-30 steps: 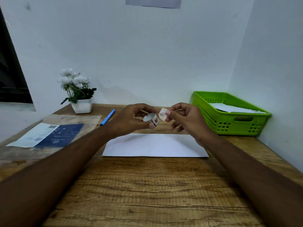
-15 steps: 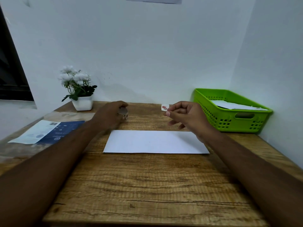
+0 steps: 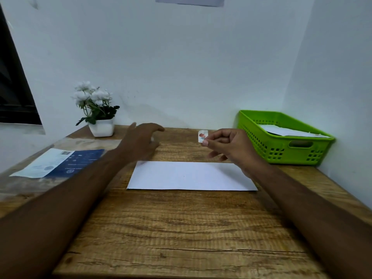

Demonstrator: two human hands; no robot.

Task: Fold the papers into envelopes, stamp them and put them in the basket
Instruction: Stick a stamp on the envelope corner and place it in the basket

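A folded white envelope (image 3: 191, 176) lies flat in the middle of the wooden table (image 3: 181, 228). My right hand (image 3: 229, 147) hovers above its far right part and pinches a small stamp (image 3: 202, 136) with a red picture between thumb and forefinger. My left hand (image 3: 141, 140) is beyond the envelope's far left corner, fingers spread and relaxed, holding nothing; a small pale spot shows by its fingers. The green basket (image 3: 281, 156) stands at the far right with white folded papers (image 3: 287, 131) inside.
A white pot of white flowers (image 3: 96, 111) stands at the back left by the wall. A clear plastic sleeve with a blue and white printed sheet (image 3: 60, 163) lies at the left edge. White walls close the back and right sides.
My left hand carried the stamp roll to the far left of the envelope, set it down and opened. My right hand kept the torn-off stamp, staying nearly still.
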